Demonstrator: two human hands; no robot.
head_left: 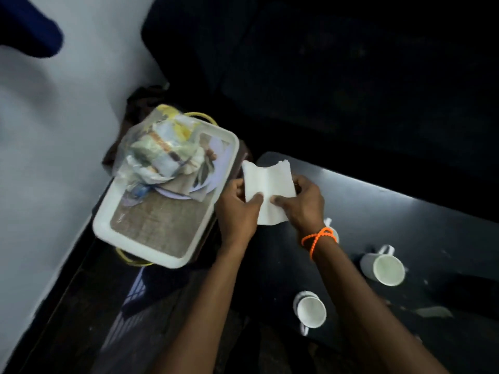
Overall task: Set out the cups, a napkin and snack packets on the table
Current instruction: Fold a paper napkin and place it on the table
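A white paper napkin (267, 190) is held up between both hands over the left end of the dark table (405, 225). My left hand (236, 211) pinches its left edge and my right hand (303, 205), with an orange band at the wrist, pinches its right edge. Two white cups stand on the table: one (310, 311) near the front, one (384, 268) to the right. A third cup (333, 230) is mostly hidden behind my right wrist. A clear bag of snack packets (159, 149) lies on the white tray (140, 238) at the left.
The tray rests on a dark stand with a yellow rim beside a white wall (54, 130). A dark sofa (351, 76) fills the back. A scrap of wrapper (434, 311) lies on the table at the right. The floor below is dark and glossy.
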